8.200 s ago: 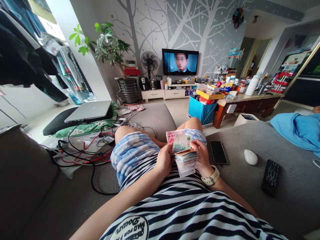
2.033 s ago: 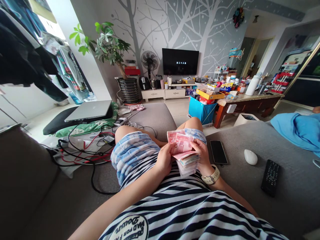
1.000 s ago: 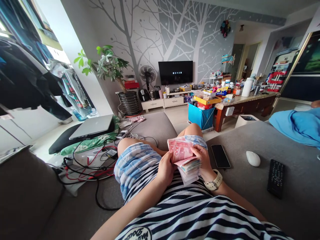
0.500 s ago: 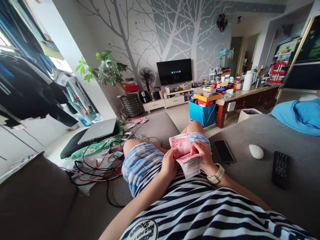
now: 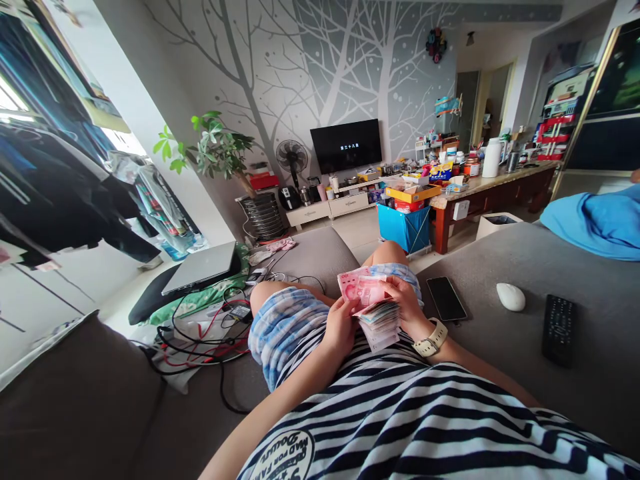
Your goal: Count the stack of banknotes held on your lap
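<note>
A wad of banknotes [image 5: 381, 323] is held above my lap, its lower ends fanned toward my striped shirt. My left hand [image 5: 342, 325] is closed on the left side of the wad, thumb across the notes. Red banknotes [image 5: 361, 288] fold up and away from the rest, standing over my knees. My right hand [image 5: 404, 305], with a pale watch [image 5: 431, 339] on its wrist, pinches the right edge of a red note with thumb and fingers. Part of the wad is hidden behind my fingers.
On the grey sofa to my right lie a phone [image 5: 447, 298], a white mouse [image 5: 511, 297] and a remote control [image 5: 559, 330]. Tangled cables [image 5: 200, 343] and a laptop [image 5: 201, 268] are at my left. A cluttered table [image 5: 520, 175] stands ahead.
My right fingers have moved up from the folded wad to the raised red notes, and a red note now lies across toward them. The view has shifted slightly.
</note>
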Demonstrator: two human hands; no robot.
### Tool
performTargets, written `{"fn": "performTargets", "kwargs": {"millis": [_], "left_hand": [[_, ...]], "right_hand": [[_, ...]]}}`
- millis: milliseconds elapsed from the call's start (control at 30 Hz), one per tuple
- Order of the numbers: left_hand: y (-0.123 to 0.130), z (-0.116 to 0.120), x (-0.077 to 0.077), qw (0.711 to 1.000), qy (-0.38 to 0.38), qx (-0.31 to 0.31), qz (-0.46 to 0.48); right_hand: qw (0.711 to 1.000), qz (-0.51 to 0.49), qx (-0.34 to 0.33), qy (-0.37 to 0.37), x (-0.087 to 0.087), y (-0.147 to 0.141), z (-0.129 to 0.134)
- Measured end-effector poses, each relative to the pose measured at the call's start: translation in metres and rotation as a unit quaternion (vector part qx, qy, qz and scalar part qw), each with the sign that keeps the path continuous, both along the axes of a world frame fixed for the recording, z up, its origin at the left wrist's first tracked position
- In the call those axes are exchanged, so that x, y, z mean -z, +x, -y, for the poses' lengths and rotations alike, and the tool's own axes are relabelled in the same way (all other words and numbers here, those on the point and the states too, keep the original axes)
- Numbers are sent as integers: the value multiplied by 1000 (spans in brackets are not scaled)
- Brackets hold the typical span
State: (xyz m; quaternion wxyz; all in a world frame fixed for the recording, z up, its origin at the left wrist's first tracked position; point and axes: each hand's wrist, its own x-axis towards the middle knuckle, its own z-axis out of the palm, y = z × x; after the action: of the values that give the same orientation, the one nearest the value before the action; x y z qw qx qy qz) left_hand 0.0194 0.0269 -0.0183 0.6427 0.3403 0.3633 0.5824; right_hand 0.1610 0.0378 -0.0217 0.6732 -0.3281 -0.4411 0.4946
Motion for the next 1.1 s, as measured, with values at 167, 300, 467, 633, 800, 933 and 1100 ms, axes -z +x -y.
{"fn": "performTargets", "kwargs": {"millis": [167, 300, 467, 633, 800, 933, 1100], "left_hand": [[1, 1, 0, 1000, 2, 1, -1], [0, 0, 1, 1000, -5, -9, 3], [1, -4, 2, 998, -36, -35, 25], [0, -6, 0, 997, -39, -45, 40], [0, -3, -8, 998, -34, -36, 37], [2, -1, -11, 999, -30, -30, 24], [2, -1, -5, 999, -32, -37, 22]], "right_hand": [[999, 4, -30, 10, -3, -1, 1], [999, -13, -33, 12, -6, -3, 1], [1000, 2, -6, 21, -10, -4, 3], [1000, 12, 16, 22, -10, -4, 2], [999, 17, 12, 26, -9, -2, -2], [999, 22, 20, 32, -7, 0, -6], [999, 26, 26, 28, -2, 0, -7]]}}
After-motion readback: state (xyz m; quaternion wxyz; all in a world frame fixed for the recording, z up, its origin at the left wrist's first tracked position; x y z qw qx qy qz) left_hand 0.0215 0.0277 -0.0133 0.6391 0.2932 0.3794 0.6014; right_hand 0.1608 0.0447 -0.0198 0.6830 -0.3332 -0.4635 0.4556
